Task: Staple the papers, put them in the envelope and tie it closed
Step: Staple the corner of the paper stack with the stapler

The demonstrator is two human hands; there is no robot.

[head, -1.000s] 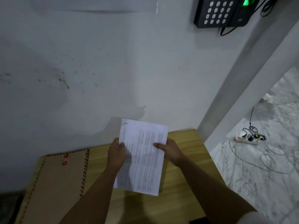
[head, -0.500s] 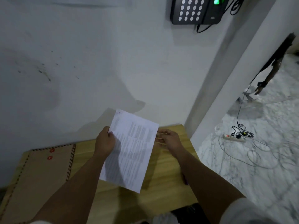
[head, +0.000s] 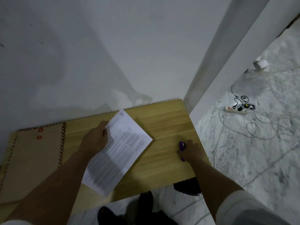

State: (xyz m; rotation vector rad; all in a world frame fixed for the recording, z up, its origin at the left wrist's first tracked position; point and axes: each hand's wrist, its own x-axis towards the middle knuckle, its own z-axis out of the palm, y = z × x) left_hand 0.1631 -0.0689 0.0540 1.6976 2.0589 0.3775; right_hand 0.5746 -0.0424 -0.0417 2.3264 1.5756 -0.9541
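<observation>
The right hand (head: 192, 151) covers most of a purple stapler (head: 182, 146), fingers curled around it on the wooden table (head: 164, 127) against a white wall (head: 113, 54). The left hand (head: 95, 140) pinches the papers (head: 120, 150), their long axis slanting far-right to near-left. The envelope (head: 32, 159) lies flat at left, its edge cut off.

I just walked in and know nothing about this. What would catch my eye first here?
Probably the white printed papers, held by the left hand over the middle of the wooden table. Next, the right hand closing on a small purple stapler near the table's right edge. A brown envelope with red string buttons lies flat at the far left.
</observation>
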